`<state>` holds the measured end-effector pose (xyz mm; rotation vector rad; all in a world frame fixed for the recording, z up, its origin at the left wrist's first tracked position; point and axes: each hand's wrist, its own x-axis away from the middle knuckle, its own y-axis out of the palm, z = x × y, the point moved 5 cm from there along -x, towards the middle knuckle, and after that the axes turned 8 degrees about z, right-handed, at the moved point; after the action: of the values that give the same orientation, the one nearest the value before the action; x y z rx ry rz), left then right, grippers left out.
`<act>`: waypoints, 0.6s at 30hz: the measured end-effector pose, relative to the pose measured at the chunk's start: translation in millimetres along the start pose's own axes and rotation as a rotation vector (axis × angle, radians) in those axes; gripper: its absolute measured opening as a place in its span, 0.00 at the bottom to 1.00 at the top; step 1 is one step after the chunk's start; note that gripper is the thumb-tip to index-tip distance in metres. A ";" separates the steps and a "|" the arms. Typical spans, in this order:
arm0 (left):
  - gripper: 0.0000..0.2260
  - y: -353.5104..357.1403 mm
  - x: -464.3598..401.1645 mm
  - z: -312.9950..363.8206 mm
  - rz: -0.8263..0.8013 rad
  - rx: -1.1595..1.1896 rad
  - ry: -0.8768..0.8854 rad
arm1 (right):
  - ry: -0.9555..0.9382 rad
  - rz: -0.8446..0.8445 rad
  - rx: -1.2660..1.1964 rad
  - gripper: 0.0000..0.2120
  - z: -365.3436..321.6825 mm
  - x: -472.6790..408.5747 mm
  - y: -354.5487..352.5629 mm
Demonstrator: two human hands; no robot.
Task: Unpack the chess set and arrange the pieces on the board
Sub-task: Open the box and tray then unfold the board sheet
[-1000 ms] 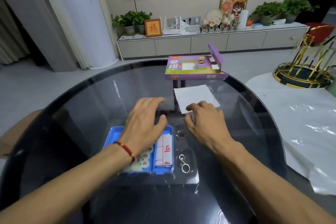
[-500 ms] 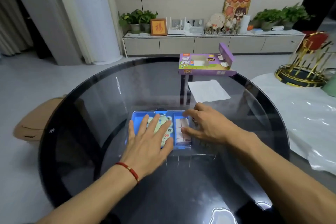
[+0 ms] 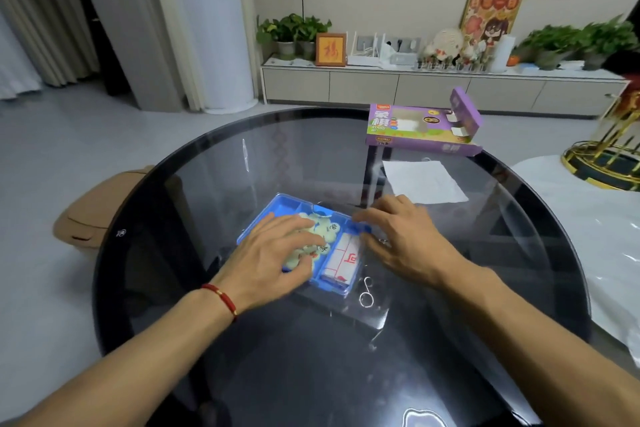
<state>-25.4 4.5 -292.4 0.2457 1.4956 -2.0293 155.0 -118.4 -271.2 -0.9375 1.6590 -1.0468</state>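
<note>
Both hands at the blue tray of chess pieces on the round glass table.

The left hand (image 3: 273,255) lies flat, fingers spread and relaxed, over the pale round chess pieces (image 3: 323,232) heaped in the blue plastic tray (image 3: 277,208). The right hand (image 3: 401,236) rests by the tray's right rim, fingers loosely bent; whether it grips the rim cannot be told. A folded white paper board (image 3: 343,258) fills the tray's narrow right compartment. Small metal rings (image 3: 366,295) lie just beside. Farther off, near the dark glossy table (image 3: 207,184) edge, sit a white sheet (image 3: 424,180) and the purple cardboard box (image 3: 420,130), flap raised.
</note>
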 end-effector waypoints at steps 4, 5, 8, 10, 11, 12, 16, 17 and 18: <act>0.12 4.9 4.9 14.5 0.039 0.053 0.070 | 0.008 0.029 0.079 0.18 -17.2 -9.2 7.8; 0.12 5.4 5.9 16.8 0.045 0.047 0.084 | 0.039 0.044 0.087 0.18 -18.8 -12.3 8.3; 0.14 4.1 5.5 13.3 0.048 0.025 0.089 | 0.091 0.020 0.098 0.18 -19.8 -21.4 8.9; 0.18 3.4 3.8 8.1 0.029 -0.027 0.069 | 0.115 -0.002 0.043 0.17 -16.5 -23.1 4.4; 0.19 2.5 3.2 5.3 0.021 -0.058 0.045 | 0.128 -0.006 0.002 0.16 -13.3 -21.9 0.8; 0.20 1.5 3.0 1.4 0.017 -0.082 0.008 | 0.136 0.000 -0.026 0.14 -9.3 -19.2 -3.4; 0.23 -0.3 4.2 -14.1 -0.010 -0.073 -0.210 | 0.140 -0.003 0.003 0.05 12.6 0.1 -20.2; 0.22 -0.1 4.2 -15.0 -0.020 -0.073 -0.239 | 0.131 -0.042 -0.014 0.04 15.4 4.6 -22.5; 0.22 0.3 4.5 -14.7 -0.025 -0.076 -0.253 | 0.122 -0.085 -0.040 0.05 16.8 8.1 -23.3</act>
<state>-31.8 16.3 -299.9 -0.0589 1.4184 -1.9355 171.6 -137.5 -255.4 -0.9953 1.7583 -1.1513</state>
